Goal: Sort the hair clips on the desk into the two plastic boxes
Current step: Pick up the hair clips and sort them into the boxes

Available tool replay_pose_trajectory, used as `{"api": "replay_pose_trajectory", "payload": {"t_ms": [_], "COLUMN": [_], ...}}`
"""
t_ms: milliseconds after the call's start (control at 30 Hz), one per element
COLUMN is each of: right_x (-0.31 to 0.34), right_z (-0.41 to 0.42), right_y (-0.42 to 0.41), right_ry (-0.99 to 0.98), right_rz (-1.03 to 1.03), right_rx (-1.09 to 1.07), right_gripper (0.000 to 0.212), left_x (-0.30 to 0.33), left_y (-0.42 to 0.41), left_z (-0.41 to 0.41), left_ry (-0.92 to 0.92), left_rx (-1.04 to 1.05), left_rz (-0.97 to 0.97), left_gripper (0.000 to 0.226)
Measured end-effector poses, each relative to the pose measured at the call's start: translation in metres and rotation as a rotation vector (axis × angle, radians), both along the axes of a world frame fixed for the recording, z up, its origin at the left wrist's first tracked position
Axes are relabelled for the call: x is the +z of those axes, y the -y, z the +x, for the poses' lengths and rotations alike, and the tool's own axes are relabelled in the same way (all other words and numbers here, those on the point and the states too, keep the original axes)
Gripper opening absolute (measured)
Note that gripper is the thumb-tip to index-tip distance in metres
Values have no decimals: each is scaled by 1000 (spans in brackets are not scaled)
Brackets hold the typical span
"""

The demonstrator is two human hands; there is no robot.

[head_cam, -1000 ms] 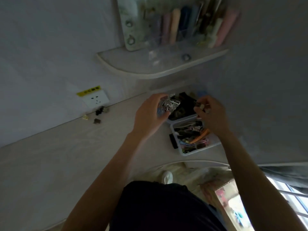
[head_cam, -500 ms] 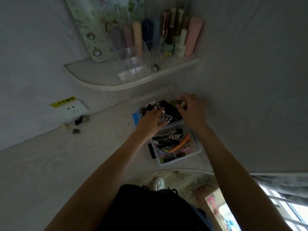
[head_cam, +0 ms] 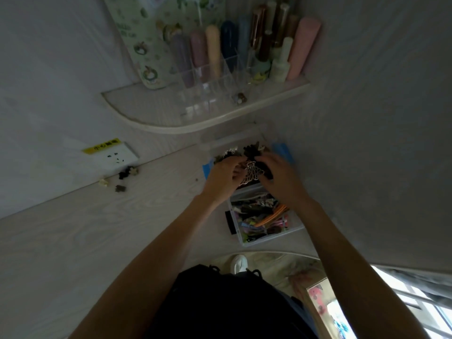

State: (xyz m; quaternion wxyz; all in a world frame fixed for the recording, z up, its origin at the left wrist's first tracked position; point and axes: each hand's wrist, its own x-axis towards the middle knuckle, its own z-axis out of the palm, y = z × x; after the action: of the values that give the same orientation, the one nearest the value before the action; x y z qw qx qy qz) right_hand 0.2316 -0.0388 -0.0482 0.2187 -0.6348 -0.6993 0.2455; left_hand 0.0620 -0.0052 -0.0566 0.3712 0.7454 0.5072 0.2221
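Observation:
Two clear plastic boxes stand on the pale desk by the right wall. The far box [head_cam: 221,149] holds dark clips. The near box [head_cam: 288,232] holds colourful flat clips. My left hand [head_cam: 223,173] is over the far box, fingers closed on a silver butterfly clip [head_cam: 252,174]. My right hand [head_cam: 278,174] hovers beside it above the dark clips, fingers curled; whether it holds anything I cannot tell. Several small loose clips [head_cam: 122,178] lie on the desk at the back left, below a wall socket.
A wall socket [head_cam: 117,156] with a yellow label sits at the desk's back. A curved shelf [head_cam: 195,123] above carries a clear organiser with tubes and bottles. A black item [head_cam: 230,222] lies left of the near box. The desk's front edge is near my body.
The view has tilted so the shelf sits lower in frame. My left hand brought the butterfly clip down over the far box. My right hand moved in close beside it.

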Motion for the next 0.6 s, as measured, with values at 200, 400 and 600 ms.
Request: {"api": "replay_pose_trajectory", "payload": {"t_ms": [200, 400, 600], "right_x": [-6, 8, 13], "right_z": [-16, -10, 4], "right_y": [-9, -36, -21], "right_ry": [-1, 11, 6], "right_rz": [-49, -173, 192], "right_rx": [41, 37, -142], "right_gripper": [32, 15, 6], "left_x": [-16, -30, -31], "left_y": [-2, -3, -1], "left_z": [-45, -53, -52], "left_ry": [-245, -392, -335], "left_rx": [-30, -89, -73], "left_rz": [335, 250, 222], "left_gripper": [43, 56, 57]}}
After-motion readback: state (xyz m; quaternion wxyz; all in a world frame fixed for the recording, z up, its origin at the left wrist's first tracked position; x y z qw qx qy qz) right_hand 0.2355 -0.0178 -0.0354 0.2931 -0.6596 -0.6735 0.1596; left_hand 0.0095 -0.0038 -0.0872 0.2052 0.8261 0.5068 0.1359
